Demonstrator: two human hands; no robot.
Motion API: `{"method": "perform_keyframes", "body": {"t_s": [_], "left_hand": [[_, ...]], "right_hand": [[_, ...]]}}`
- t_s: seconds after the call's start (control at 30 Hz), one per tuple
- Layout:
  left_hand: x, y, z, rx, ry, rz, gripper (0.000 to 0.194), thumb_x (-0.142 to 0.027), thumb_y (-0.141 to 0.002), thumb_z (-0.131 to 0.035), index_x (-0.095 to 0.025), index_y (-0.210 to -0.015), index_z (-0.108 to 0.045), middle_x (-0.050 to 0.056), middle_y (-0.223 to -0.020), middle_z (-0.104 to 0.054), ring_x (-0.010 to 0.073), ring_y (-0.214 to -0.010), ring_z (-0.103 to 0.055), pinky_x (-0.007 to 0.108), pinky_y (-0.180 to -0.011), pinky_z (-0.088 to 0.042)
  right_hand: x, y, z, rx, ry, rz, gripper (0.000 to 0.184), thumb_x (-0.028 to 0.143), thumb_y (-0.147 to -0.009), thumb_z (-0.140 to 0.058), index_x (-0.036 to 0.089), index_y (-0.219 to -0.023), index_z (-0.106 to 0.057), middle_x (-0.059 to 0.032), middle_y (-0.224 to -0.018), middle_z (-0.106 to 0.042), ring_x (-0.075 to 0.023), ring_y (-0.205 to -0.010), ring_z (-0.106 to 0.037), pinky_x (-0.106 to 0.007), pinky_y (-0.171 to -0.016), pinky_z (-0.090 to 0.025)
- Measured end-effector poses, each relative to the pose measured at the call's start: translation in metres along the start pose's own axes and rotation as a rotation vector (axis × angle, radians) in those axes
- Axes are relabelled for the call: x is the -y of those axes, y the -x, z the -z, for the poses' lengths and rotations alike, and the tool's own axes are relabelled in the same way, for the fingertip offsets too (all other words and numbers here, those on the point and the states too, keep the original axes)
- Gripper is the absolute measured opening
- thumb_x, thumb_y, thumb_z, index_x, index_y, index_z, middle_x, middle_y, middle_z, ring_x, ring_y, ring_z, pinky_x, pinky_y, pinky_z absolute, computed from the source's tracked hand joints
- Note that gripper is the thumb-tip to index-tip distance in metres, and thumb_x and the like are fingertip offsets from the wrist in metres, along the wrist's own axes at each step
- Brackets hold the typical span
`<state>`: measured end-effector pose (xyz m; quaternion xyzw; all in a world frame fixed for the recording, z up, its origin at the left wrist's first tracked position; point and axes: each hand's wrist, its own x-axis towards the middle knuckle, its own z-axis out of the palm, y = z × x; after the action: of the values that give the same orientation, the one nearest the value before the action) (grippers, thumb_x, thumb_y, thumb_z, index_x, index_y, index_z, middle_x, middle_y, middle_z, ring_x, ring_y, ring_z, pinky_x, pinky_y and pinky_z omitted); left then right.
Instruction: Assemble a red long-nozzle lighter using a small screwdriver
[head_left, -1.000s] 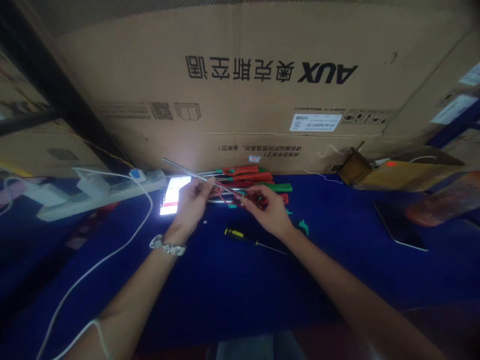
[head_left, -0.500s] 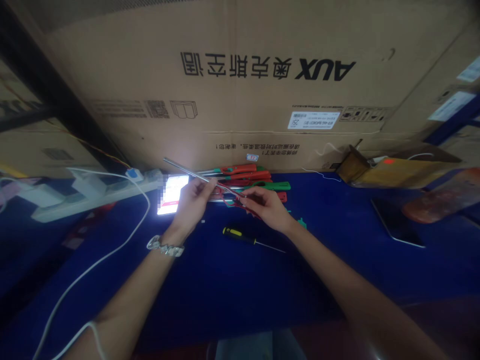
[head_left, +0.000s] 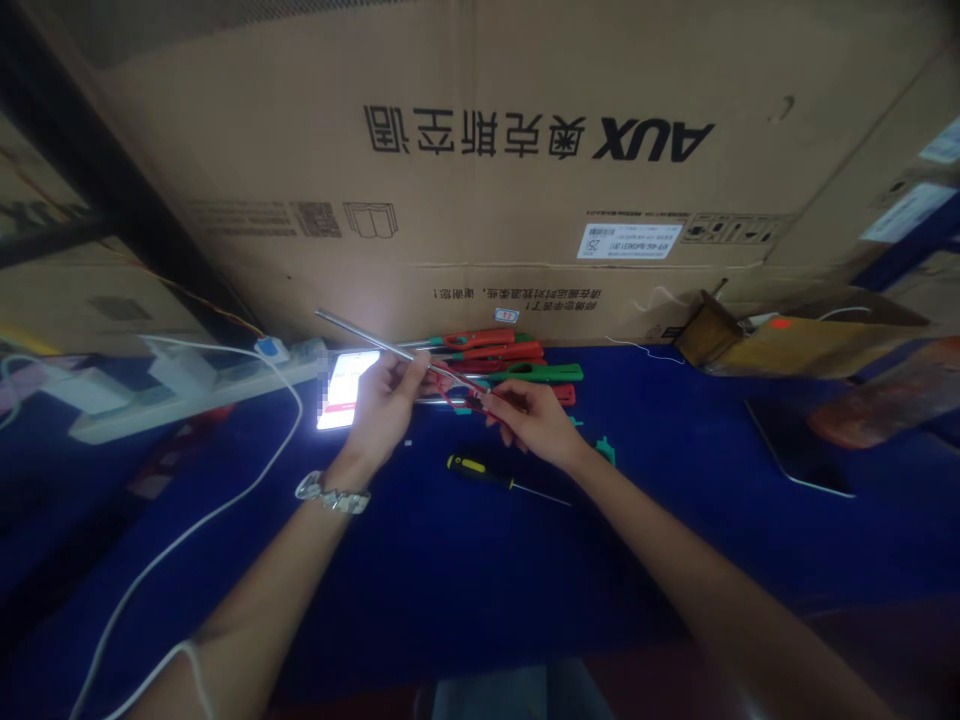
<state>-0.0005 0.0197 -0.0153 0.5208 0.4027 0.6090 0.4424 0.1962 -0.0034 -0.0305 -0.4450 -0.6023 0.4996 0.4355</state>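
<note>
In both hands I hold a red long-nosed lighter (head_left: 364, 333), its metal tube slanting up to the left. My left hand (head_left: 384, 400) is closed around it where the tube meets the handle, thumb on top. My right hand (head_left: 538, 418) pinches the rear end of the red handle; the fingers partly hide it. Just behind lie several similar lighters (head_left: 502, 352) with red or green handles. A black and yellow screwdriver (head_left: 480, 470) rests on the blue table (head_left: 480, 580) below my hands. Small green plastic pieces (head_left: 606, 451) lie beside my right wrist.
A lit phone (head_left: 345, 390) lies by my left hand. On the left are a white power strip (head_left: 120, 420) and a white cable (head_left: 217, 505). To the right are a dark phone (head_left: 795, 450), a plastic-wrapped roll (head_left: 862, 405) and an open box (head_left: 787, 345). Large cardboard (head_left: 480, 220) stands behind.
The lighter's tube tip has moved slightly up and left. My right fingers have shifted a little on the handle; both hands keep their hold.
</note>
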Motion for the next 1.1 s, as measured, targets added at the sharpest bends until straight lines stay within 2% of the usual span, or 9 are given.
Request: {"method": "perform_keyframes", "body": {"t_s": [0.13,0.3,0.5,0.57,0.7,0.8,0.9,1.0,1.1], "left_hand": [[-0.003,0.001,0.001,-0.004,0.019,0.036,0.041,-0.047,-0.073,-0.081,-0.014,-0.092,-0.068,0.004,-0.082,-0.072,0.0166,-0.073,-0.071,0.031,-0.071,-0.064],[-0.007,0.002,0.0,0.005,0.009,0.02,0.035,-0.045,-0.075,-0.08,-0.015,-0.09,-0.069,0.004,-0.083,-0.072,0.0161,-0.075,-0.07,0.029,-0.07,-0.063],[-0.011,0.001,0.0,-0.026,0.03,-0.013,0.038,-0.046,-0.071,-0.082,-0.016,-0.092,-0.07,0.004,-0.082,-0.073,0.0164,-0.072,-0.071,0.028,-0.065,-0.063],[-0.011,0.0,0.0,-0.044,0.044,-0.015,0.038,-0.045,-0.07,-0.083,-0.016,-0.091,-0.07,0.003,-0.08,-0.073,0.0158,-0.07,-0.071,0.029,-0.067,-0.063],[-0.011,-0.001,0.001,-0.076,0.049,-0.029,0.038,-0.045,-0.07,-0.083,-0.016,-0.09,-0.07,0.003,-0.079,-0.073,0.0159,-0.07,-0.072,0.029,-0.071,-0.063],[-0.01,-0.001,0.001,-0.097,0.055,-0.024,0.038,-0.046,-0.07,-0.083,-0.015,-0.087,-0.069,0.003,-0.076,-0.072,0.0162,-0.07,-0.073,0.028,-0.07,-0.062],[-0.01,0.0,0.0,-0.097,0.076,-0.012,0.038,-0.046,-0.07,-0.083,-0.015,-0.088,-0.068,0.003,-0.077,-0.072,0.0165,-0.071,-0.073,0.028,-0.07,-0.063],[-0.01,0.001,-0.001,-0.083,0.103,0.008,0.04,-0.044,-0.069,-0.085,-0.015,-0.09,-0.068,0.003,-0.078,-0.073,0.0173,-0.072,-0.074,0.03,-0.07,-0.064],[-0.011,0.001,-0.001,-0.078,0.134,0.035,0.039,-0.042,-0.067,-0.086,-0.015,-0.089,-0.068,0.004,-0.079,-0.073,0.0174,-0.071,-0.073,0.03,-0.069,-0.064]], "right_hand": [[-0.001,0.001,0.001,-0.011,0.022,0.103,0.035,0.053,-0.083,-0.067,0.019,-0.082,-0.06,0.0019,-0.065,-0.061,-0.0066,-0.044,-0.045,-0.021,-0.039,-0.032],[-0.003,0.0,0.001,0.013,0.04,0.105,0.032,0.05,-0.085,-0.064,0.019,-0.084,-0.059,0.0015,-0.067,-0.062,-0.0069,-0.044,-0.046,-0.022,-0.042,-0.035],[-0.005,0.005,-0.002,0.011,-0.017,0.238,0.035,0.041,-0.084,-0.068,0.024,-0.107,-0.049,0.0022,-0.085,-0.065,-0.0078,-0.049,-0.056,-0.025,-0.049,-0.05],[-0.006,0.007,-0.002,-0.012,0.014,0.285,0.033,0.038,-0.084,-0.07,0.025,-0.105,-0.047,0.0014,-0.092,-0.065,-0.0088,-0.052,-0.061,-0.025,-0.049,-0.051],[-0.009,0.008,-0.001,-0.07,0.098,0.37,0.024,0.035,-0.089,-0.066,0.025,-0.104,-0.05,0.0006,-0.087,-0.064,-0.012,-0.056,-0.064,-0.026,-0.048,-0.05],[-0.01,0.007,0.0,-0.126,0.15,0.503,0.016,0.032,-0.09,-0.065,0.025,-0.1,-0.054,-0.0037,-0.102,-0.064,-0.0118,-0.06,-0.064,-0.029,-0.053,-0.054],[-0.009,0.007,0.003,-0.176,0.265,0.614,0.01,0.029,-0.09,-0.065,0.024,-0.095,-0.058,-0.0071,-0.111,-0.063,-0.0148,-0.073,-0.067,-0.031,-0.06,-0.057],[-0.007,0.007,0.005,-0.191,0.29,0.635,0.008,0.027,-0.09,-0.065,0.023,-0.09,-0.058,-0.0086,-0.113,-0.062,-0.0189,-0.088,-0.067,-0.032,-0.063,-0.059],[-0.008,0.007,0.005,-0.178,0.226,0.603,0.012,0.028,-0.09,-0.065,0.023,-0.086,-0.055,-0.0086,-0.115,-0.06,-0.0194,-0.091,-0.067,-0.031,-0.06,-0.059]]}}
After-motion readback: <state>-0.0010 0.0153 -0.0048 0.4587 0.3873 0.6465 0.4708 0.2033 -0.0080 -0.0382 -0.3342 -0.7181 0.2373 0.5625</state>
